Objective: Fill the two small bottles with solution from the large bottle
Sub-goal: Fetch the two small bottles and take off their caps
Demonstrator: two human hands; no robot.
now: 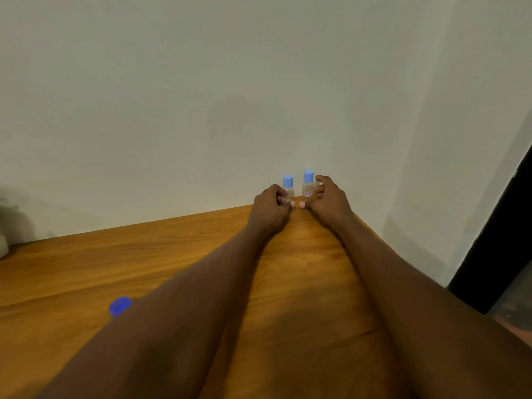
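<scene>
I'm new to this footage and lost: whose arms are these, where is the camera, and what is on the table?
No machine: these are a person's bare arms, filmed by one wide-angle camera worn on their head, looking forward and down. The left hand curls its fingers round the left small bottle, the right hand round the right small bottle. Both stand upright, capped, at the far edge of the wooden table by the wall. A loose blue cap lies beside the left forearm. The large bottle is not in view.

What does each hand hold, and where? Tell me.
The left hand grips the left small bottle by its body; the right hand grips the right small bottle likewise.
</scene>
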